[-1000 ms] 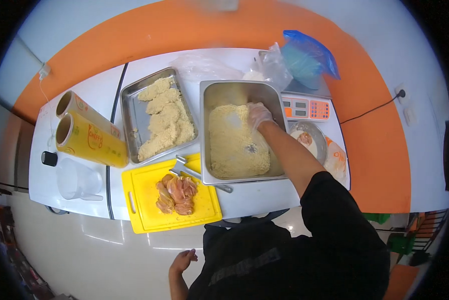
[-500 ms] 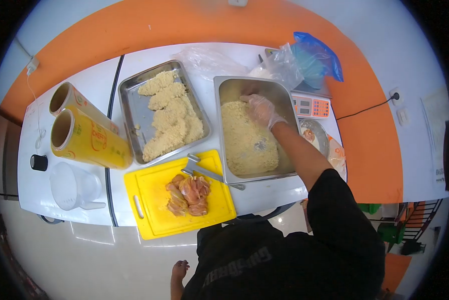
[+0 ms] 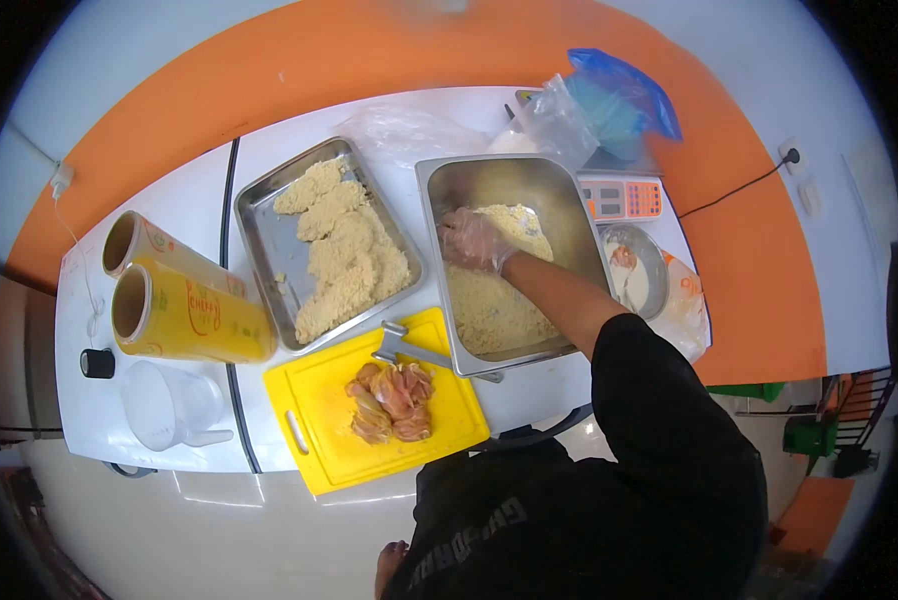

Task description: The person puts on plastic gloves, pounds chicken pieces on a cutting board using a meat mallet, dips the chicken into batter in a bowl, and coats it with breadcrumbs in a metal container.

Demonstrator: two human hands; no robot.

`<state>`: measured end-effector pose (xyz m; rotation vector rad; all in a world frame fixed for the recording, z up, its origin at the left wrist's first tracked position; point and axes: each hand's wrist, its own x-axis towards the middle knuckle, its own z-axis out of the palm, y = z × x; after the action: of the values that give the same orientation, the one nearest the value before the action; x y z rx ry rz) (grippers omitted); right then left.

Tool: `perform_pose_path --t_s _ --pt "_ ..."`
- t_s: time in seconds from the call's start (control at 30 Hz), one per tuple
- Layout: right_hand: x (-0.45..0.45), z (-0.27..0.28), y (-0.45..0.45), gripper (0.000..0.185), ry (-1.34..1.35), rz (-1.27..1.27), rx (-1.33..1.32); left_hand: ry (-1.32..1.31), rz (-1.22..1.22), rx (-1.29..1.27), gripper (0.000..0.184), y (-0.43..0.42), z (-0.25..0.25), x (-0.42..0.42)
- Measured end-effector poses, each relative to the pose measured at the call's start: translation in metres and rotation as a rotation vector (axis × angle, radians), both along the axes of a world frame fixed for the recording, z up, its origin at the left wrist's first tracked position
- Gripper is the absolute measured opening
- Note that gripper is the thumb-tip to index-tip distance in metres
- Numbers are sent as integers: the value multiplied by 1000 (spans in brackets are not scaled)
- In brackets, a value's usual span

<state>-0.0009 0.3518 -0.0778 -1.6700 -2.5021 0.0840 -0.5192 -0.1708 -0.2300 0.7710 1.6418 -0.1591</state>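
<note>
My right hand [image 3: 474, 240], in a clear plastic glove, is down in the deep steel pan [image 3: 589, 270] near its left wall. Its fingers curl into the pale yellow breading crumbs [image 3: 504, 310], and the fingertips are hidden. Whiter flour shows in the crumbs beyond the hand. My left hand [image 3: 393, 553] hangs low beside my body, away from the table. The black shirt hides most of it, so its fingers are unclear. Left of the pan, a shallow steel tray [image 3: 279, 240] holds several crumb-coated pieces [image 3: 344, 250].
Raw chicken pieces [image 3: 397, 400] and a metal mallet [image 3: 414, 352] lie on a yellow cutting board [image 3: 339, 455]. At left stand two film rolls [image 3: 204, 315] and a clear jug [image 3: 169, 405]. A metal bowl [image 3: 654, 275], a scale [image 3: 619, 198] and plastic bags [image 3: 619, 105] are at right.
My right hand has moved left and toward me within the pan, and its fingers are more curled. Crumbs have shifted, baring whiter flour at the far side. The camera view has tilted slightly.
</note>
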Motion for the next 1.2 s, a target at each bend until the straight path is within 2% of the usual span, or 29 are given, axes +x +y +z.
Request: perform_pose_path --t_s 0.03,0.1,0.17,0.2,0.27,0.37,0.47,0.5,0.6,0.63,0.67,0.7,0.73,0.77,0.8,0.87,0.9,1.0,1.03,1.07,1.17,1.2 --pt "7 -29 8 30 68 -2 68 -17 24 19 38 -2 -2 -2" --pt "6 -28 4 27 80 20 157 -50 70 59 37 -3 -5 -5" --pt "-8 24 -25 28 -35 69 193 -81 141 60 37 0 -2 -2" --pt "-7 30 -28 28 -31 101 173 -97 177 58 37 1 1 0" --pt "-4 35 -33 29 -26 164 131 -47 60 92 36 8 10 6" --pt "-5 13 -23 31 -13 83 36 -8 -41 109 36 23 26 18" --pt "1 21 -20 21 -89 98 -45 35 -76 106 36 32 28 29" --pt "6 23 -19 19 -35 32 -47 53 -80 103 36 33 27 30" --pt "26 32 -13 16 66 -100 -53 -45 -115 239 36 33 28 27" --pt "33 36 -9 16 59 -109 -53 -88 -258 476 37 24 20 23" --pt "43 39 -6 17 53 -113 -49 -75 -231 399 38 26 25 28" --pt "69 25 -3 17 285 -44 -54 -57 -191 327 38 45 44 42" --pt "87 3 -5 17 606 -7 119 -28 -124 261 38 49 60 51" --pt "87 11 -16 20 883 88 309 -48 -218 362 39 41 34 46" --pt "85 23 -25 26 1040 -110 7 -34 -279 461 40 25 13 39" --pt "47 116 -64 51 1379 -678 -527 98 -94 162 43 37 34 66" --pt "71 79 -56 56 1487 -326 -423 120 -102 203 45 36 31 73" --pt "18 139 -90 24 1747 -523 -403 157 -81 246 48 40 38 82" --pt "19 136 -88 17 1793 -462 -529 150 -100 248 48 36 39 89" --pt "27 135 -90 21 1832 -423 -641 152 -69 257 45 29 27 90" --pt "28 126 -92 31 1916 -536 -542 187 -55 253 46 11 17 104" --pt "32 128 -96 30 1903 -492 -556 192 -34 249 47 3 19 111"
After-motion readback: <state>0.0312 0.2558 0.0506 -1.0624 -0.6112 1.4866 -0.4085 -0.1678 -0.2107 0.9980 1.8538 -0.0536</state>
